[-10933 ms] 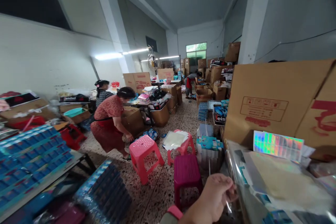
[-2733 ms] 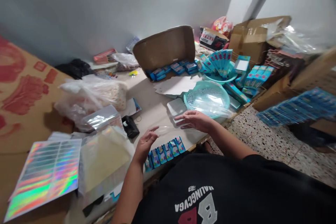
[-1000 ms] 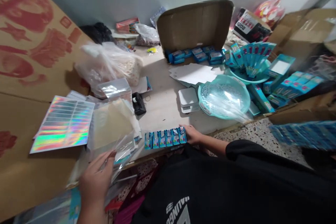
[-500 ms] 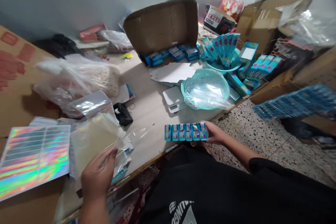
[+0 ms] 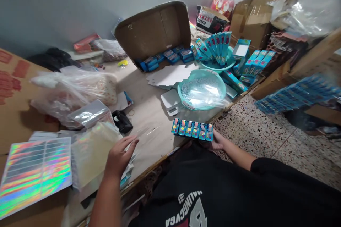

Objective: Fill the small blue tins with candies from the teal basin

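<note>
My right hand (image 5: 217, 142) grips a row of several small blue packs (image 5: 192, 129) with shiny printed faces, near the table's front edge. Its fingers are partly hidden behind and under the row. To the left, my left hand (image 5: 121, 154) is raised over the table's front part, thumb and fingers drawn together. A thin clear plastic film (image 5: 152, 128) shows only as faint glints running from its fingertips toward the packs. Beside that hand lie a pale stack of clear sheets (image 5: 93, 149) and a small black object (image 5: 122, 122).
A turquoise basin (image 5: 181, 95) holds small bluish pieces under clear plastic. Behind it are another basin with blue cartons (image 5: 221, 48) and an open cardboard box (image 5: 154, 28) with blue packs. A holographic sticker sheet (image 5: 37, 173) lies left. Speckled floor (image 5: 245, 127) borders the table.
My left hand has moved right and slightly up, toward the packs, with the clear film. The row of packs has tilted, showing more of its printed faces. The view has shifted slightly.
</note>
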The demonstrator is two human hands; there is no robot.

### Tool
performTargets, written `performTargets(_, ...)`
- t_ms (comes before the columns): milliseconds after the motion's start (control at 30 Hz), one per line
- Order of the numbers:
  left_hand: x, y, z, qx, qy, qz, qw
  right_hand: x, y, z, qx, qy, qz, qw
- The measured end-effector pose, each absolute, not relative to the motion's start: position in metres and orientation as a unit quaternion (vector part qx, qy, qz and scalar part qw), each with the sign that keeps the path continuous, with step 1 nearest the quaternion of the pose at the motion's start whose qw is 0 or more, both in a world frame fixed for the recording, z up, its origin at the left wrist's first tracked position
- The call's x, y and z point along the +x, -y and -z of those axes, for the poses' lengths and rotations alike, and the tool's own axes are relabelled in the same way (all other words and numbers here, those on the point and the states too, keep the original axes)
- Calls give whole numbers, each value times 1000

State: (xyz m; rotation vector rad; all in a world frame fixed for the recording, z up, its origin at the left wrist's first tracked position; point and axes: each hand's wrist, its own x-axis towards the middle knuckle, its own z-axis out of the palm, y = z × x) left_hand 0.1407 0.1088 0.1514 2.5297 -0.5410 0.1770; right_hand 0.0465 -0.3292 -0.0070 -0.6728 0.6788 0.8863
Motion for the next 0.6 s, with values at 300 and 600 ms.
performTargets(300,141,-111,-141,937,226,-17,265,66,338,6,-201,-352,-474,781)
performTargets(600,134,-109,-130,944,215,-19,251,53,317,-9,-202,-360,-466,783)
